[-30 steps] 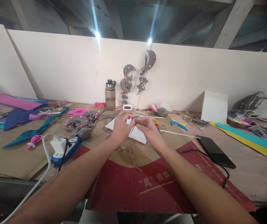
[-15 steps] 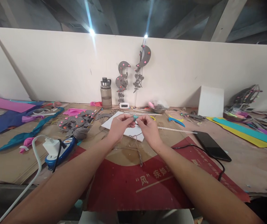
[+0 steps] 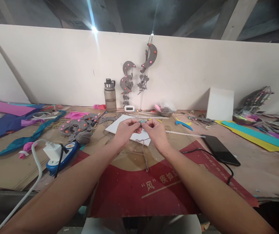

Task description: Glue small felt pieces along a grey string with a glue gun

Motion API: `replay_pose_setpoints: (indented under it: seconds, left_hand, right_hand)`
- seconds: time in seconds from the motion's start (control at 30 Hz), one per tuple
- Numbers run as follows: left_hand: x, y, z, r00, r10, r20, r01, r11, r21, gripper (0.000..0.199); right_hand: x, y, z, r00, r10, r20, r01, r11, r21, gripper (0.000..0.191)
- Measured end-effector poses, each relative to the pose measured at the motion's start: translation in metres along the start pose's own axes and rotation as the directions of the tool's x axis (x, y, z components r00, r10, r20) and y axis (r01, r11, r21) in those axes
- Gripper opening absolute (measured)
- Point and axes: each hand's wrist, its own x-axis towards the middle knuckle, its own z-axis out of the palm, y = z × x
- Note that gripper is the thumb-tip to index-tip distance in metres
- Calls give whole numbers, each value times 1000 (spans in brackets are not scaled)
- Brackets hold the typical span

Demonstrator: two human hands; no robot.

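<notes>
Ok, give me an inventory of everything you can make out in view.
small piece: one, teal, pinched at centre
cord: count unclear, grey, lower centre
sheet: one, white, centre, partly hidden
cardboard: one, red, front centre
phone: one, black, right
power strip: one, blue and white, left
bottle: one, grey, by the wall
clock: one, white, right of the bottle
hanging ornaments: two clusters, grey with pink dots, against the wall
panel: one, white, back right
bowl: one, dark, back centre
coloured pieces: many, mixed colours, left and right
table: one, brownish, beneath
left hand: one, bare, pinching the small piece
right hand: one, bare, pinching the small piece
</notes>
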Motion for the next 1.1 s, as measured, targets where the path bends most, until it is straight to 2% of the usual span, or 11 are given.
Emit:
replay_pose_setpoints:
  seconds: [0.23, 0.43, 0.53, 0.63, 0.77, 0.97, 1.03, 1.1]
  left_hand:
    - [1, -2, -2, 1000, 23, -2, -22, 994, 103, 14]
    - [0, -2, -3, 997, 13, 71, -24, 989, 145, 17]
    - [0, -2, -3, 998, 10, 61, -20, 987, 157, 18]
    - [2, -4, -3, 1000, -2, 25, -1, 992, 128, 19]
    - [9, -8, -8, 999, 15, -40, -11, 995, 98, 20]
    - [28, -6, -33, 970, 40, -241, -25, 998, 62, 19]
    - [35, -1, -46, 948, 49, -315, -48, 999, 10, 20]
    - [41, 4, -59, 917, 41, -398, -78, 994, -78, 20]
  right_hand:
    - [-1, -1, -1, 1000, -14, -17, 13, 997, -79, 21]
    - [2, 4, -2, 999, -36, -11, 35, 995, -91, 20]
    - [2, 5, -3, 999, -45, 3, 45, 994, -95, 20]
    - [1, 5, -3, 998, -63, 24, 65, 994, -90, 20]
    - [-1, 10, -4, 989, -102, 108, 107, 993, -42, 20]
    - [-3, 11, -2, 961, -74, 267, 73, 997, 12, 20]
    - [-6, 5, -4, 937, -79, 340, 70, 997, 39, 21]
    - [-9, -4, -8, 870, -98, 483, 69, 995, 77, 22]
